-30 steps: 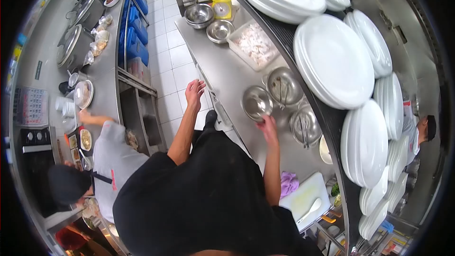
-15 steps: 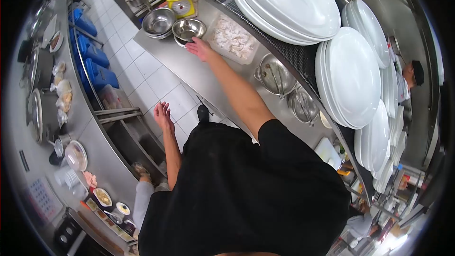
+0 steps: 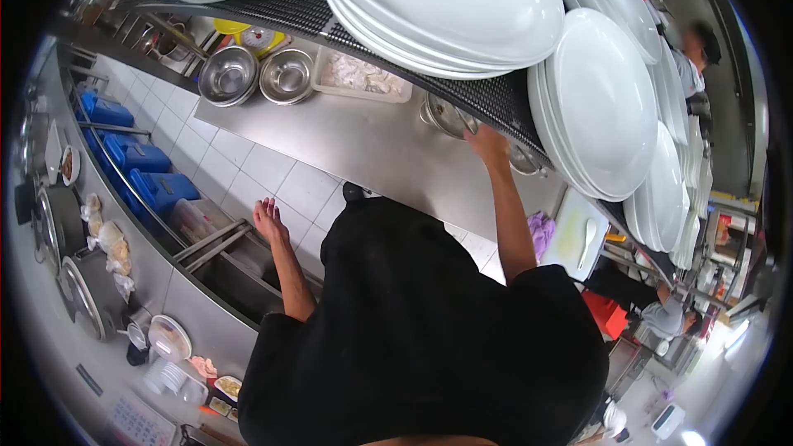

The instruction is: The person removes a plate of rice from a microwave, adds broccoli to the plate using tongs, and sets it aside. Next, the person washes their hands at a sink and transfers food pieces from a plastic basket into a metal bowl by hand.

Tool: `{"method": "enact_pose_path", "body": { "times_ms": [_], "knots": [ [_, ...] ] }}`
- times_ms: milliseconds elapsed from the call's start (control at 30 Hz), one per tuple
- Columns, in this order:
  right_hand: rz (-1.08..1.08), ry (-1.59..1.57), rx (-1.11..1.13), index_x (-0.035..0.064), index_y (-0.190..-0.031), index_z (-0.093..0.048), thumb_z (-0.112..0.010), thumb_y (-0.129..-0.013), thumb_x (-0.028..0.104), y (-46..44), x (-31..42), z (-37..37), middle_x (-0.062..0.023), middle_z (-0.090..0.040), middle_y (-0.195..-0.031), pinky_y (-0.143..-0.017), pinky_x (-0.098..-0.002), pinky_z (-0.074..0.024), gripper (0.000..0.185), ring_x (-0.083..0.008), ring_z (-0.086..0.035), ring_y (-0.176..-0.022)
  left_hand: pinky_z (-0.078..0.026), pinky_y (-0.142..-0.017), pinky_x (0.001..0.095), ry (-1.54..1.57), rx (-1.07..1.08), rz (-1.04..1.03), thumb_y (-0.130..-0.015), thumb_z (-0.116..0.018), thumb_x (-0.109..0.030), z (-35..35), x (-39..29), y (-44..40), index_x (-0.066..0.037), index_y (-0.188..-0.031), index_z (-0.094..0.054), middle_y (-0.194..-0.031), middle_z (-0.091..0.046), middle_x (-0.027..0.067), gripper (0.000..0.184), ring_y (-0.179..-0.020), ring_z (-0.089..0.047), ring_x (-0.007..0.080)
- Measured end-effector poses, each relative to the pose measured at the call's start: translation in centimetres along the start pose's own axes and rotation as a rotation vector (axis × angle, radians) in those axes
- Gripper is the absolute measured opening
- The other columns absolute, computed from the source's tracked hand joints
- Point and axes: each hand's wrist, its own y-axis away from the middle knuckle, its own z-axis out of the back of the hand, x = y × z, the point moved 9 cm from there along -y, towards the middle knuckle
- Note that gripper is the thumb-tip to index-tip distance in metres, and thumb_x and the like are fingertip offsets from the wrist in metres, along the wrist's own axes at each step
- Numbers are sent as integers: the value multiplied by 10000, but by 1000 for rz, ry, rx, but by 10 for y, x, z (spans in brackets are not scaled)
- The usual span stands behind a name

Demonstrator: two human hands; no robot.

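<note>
My right hand (image 3: 489,147) is at the edge of a steel bowl (image 3: 448,118) under the plate shelf. A metal utensil, possibly tongs, lies in that bowl close to my fingertips. Whether the fingers grip it, I cannot make out. A second steel vessel (image 3: 523,161) stands just beyond the hand, partly covered by the shelf. Over the floor on the other side, my left hand (image 3: 271,221) hangs with fingers loosely spread and nothing in it. Along the steel counter (image 3: 355,136) are a plastic tub (image 3: 363,77) of pale, white-coated food and two steel bowls (image 3: 287,77).
White oval plates (image 3: 603,103) are stacked on the black mesh shelf (image 3: 281,12) overhanging the counter. Beyond my right arm lies a cutting board (image 3: 570,239) with a white spoon and a purple cloth (image 3: 541,234). Blue bins (image 3: 161,190) stand left. Other people work at the right.
My right hand has moved from beside the steel bowls near the tub to the bowl with the utensil. The view has shifted, and my left hand remains open.
</note>
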Motion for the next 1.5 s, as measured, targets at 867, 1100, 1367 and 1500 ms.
{"method": "enact_pose_path", "body": {
  "times_ms": [867, 1100, 1367, 1500],
  "knots": [
    [-361, 195, 147, 113, -1152, -666, -565, -840, 306, -43, -113, -63, -175, -624, -1223, -976, -447, -459, 380, -366, -566, -1175, -466, -833, 340, -86, 103, 187, -961, -541, -402, -24, 55, -17, -57, -1201, -503, -1089, -614, 81, 422, -974, -598, 204],
    [-121, -60, -258, 111, -1120, -676, -581, -826, 272, -27, -102, 14, -205, -636, -1174, -956, -457, -467, 349, -384, -595, -1094, -474, -847, 340, -275, 200, 316, -969, -520, -424, -9, 75, -8, -59, -1216, -509, -1123, -629, 85, 441, -990, -613, 203],
    [-25, -36, -274, 116, -1110, -676, -593, -795, 176, -32, 20, 80, -239, -645, -1098, -890, -476, -497, 331, -416, -630, -969, -499, -792, 329, -440, 283, 394, -988, -473, -436, -3, 99, 1, -51, -1193, -522, -1090, -644, 105, 439, -914, -631, 191],
    [25, 232, -119, 95, -1063, -688, -612, -737, 109, -41, 14, 18, -224, -673, -958, -789, -486, -531, 335, -417, -651, -846, -493, -807, 333, -462, 303, 415, -985, -470, -442, -6, 110, 8, -47, -1202, -522, -1103, -640, 107, 454, -928, -625, 194]
  ]
}}
